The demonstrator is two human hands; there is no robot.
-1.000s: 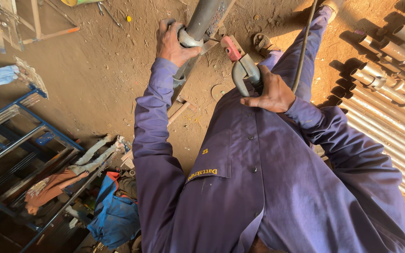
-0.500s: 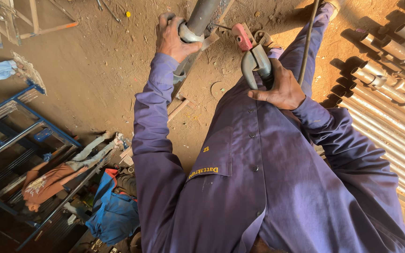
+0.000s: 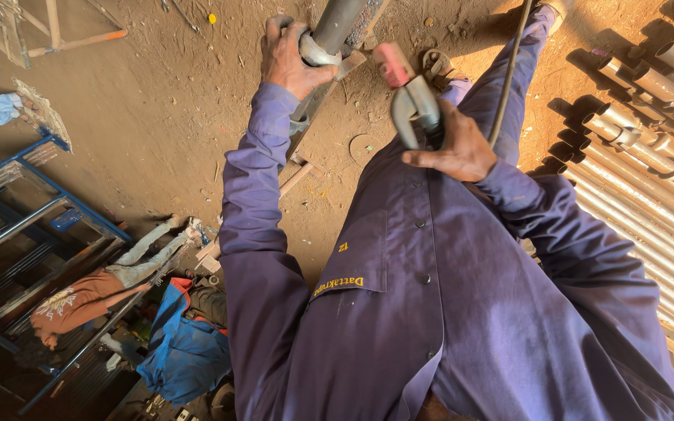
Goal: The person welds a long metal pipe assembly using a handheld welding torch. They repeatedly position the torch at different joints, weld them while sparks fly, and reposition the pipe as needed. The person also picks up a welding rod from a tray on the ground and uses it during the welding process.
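I look down my purple work coat at a dirt floor. My left hand (image 3: 294,56) grips a grey metal pipe (image 3: 338,22) at the top of the head view, fingers wrapped around a metal ring on it. My right hand (image 3: 452,148) is closed on a grey welding electrode holder (image 3: 411,101) with a red tip, held upright just right of the pipe and apart from it. A dark cable (image 3: 509,70) runs up from the holder.
A stack of metal pipes (image 3: 649,70) lies on the right beside corrugated sheeting (image 3: 641,234). A blue metal frame (image 3: 33,210) stands on the left. Clothes and a blue bag (image 3: 185,347) lie at lower left. Scrap bits dot the dirt.
My right hand has lifted the electrode holder up and toward the pipe, turning its red tip upward. My left hand has stayed on the pipe.
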